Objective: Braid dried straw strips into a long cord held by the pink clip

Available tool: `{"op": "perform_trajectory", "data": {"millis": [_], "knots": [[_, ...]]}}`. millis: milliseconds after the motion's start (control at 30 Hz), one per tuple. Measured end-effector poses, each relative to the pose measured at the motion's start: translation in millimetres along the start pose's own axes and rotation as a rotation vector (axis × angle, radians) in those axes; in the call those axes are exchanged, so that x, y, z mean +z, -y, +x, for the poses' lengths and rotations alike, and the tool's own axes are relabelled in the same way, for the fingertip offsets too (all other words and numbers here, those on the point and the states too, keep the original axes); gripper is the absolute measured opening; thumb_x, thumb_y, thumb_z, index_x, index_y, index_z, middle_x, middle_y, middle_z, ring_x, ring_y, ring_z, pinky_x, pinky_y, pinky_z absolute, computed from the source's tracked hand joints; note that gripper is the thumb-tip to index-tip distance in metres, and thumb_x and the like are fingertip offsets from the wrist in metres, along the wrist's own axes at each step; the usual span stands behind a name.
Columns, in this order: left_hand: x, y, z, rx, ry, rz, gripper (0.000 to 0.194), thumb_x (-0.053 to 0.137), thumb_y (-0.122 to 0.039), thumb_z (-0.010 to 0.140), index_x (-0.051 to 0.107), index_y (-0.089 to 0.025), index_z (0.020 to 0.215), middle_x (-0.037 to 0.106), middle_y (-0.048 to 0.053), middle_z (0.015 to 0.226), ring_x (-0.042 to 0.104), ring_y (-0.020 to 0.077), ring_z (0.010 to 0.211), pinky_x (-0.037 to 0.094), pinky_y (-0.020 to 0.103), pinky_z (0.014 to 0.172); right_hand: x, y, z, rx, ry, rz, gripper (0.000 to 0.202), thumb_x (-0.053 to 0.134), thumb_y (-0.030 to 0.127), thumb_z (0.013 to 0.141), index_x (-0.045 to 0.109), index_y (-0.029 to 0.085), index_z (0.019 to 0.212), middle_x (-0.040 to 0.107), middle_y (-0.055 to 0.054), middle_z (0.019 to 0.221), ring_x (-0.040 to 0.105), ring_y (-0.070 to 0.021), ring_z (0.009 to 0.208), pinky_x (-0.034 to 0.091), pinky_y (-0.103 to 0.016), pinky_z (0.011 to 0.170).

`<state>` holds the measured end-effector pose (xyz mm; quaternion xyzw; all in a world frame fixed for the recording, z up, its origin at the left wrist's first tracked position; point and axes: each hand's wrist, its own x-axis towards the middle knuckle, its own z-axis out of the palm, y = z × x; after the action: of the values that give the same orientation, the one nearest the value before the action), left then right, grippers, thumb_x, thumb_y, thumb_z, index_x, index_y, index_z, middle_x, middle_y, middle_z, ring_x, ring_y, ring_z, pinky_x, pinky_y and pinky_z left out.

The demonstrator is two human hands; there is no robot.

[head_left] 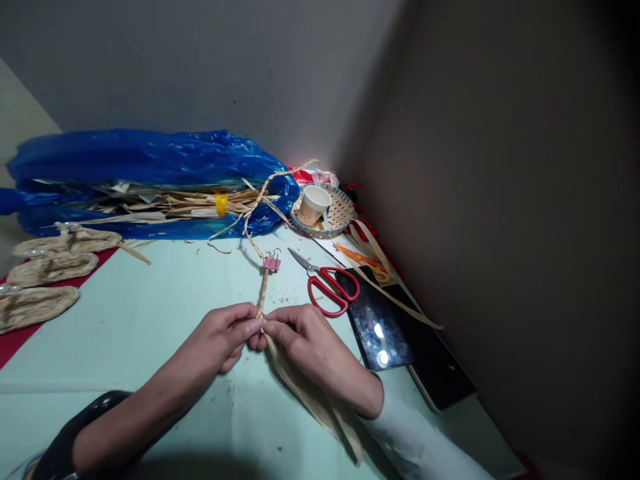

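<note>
A thin straw braid (264, 288) runs toward me from a pink binder clip (272, 264) on the table. My left hand (225, 333) pinches the near end of the braid between thumb and fingers. Right beside it, fingertips almost touching, my right hand (300, 337) is closed on the same end of the braid. Loose flat straw strips (305, 393) trail from the fingers toward the lower right, passing under my right hand and wrist. Beyond the clip, the rest of the braid curves up over a blue bag.
Red-handled scissors (327, 287) lie right of the clip, by a dark tablet (380, 327). Behind are a shallow basket (341, 212) with a paper cup (314, 203) and a blue plastic bag (140, 157) of straw. Woven soles (37, 305) lie at left.
</note>
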<state>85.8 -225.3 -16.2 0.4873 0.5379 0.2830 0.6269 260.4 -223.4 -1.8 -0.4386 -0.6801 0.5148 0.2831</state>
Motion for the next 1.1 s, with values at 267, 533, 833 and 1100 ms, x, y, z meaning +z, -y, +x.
{"op": "perform_trajectory", "data": {"millis": [267, 533, 833, 1100], "knots": [[3.7, 0, -1, 0.074, -0.245, 0.232, 0.025, 0.07, -0.044, 0.07, 0.074, -0.02, 0.065, 0.062, -0.001, 0.058, 0.056, 0.0196, 0.064, 0.042, 0.03, 0.065, 13, 5, -15, -0.119, -0.186, -0.829, 0.022, 0.051, 0.015, 0.095, 0.068, 0.015, 0.082, 0.069, -0.008, 0.08, 0.062, -0.0215, 0.075, 0.029, -0.034, 0.061], [9.4, 8, -11, 0.0, -0.182, -0.022, 0.022, 0.074, -0.045, 0.073, 0.077, -0.023, 0.075, 0.056, -0.004, 0.056, 0.051, 0.0162, 0.061, 0.043, 0.026, 0.063, 37, 9, -30, -0.245, -0.177, -1.115, 0.016, 0.054, 0.008, 0.086, 0.065, 0.011, 0.096, 0.065, -0.01, 0.08, 0.061, -0.026, 0.068, 0.037, -0.036, 0.055], [4.3, 12, -12, -0.002, -0.126, -0.167, 0.026, 0.079, -0.043, 0.075, 0.075, -0.018, 0.079, 0.047, -0.006, 0.06, 0.03, 0.009, 0.055, 0.022, 0.021, 0.049, 23, 14, -22, -0.297, -0.184, -0.724, 0.019, 0.054, 0.021, 0.093, 0.07, 0.013, 0.092, 0.07, -0.009, 0.083, 0.063, -0.0233, 0.075, 0.046, -0.036, 0.067], [0.9, 5, -16, -0.002, -0.116, -0.198, 0.027, 0.076, -0.038, 0.077, 0.078, -0.018, 0.095, 0.061, -0.002, 0.06, 0.037, 0.009, 0.047, 0.027, 0.023, 0.046, 6, -1, 2, -0.029, -0.018, 0.069, 0.026, 0.047, 0.028, 0.101, 0.066, 0.016, 0.088, 0.066, 0.0, 0.078, 0.06, -0.0129, 0.073, 0.043, -0.025, 0.072]]}}
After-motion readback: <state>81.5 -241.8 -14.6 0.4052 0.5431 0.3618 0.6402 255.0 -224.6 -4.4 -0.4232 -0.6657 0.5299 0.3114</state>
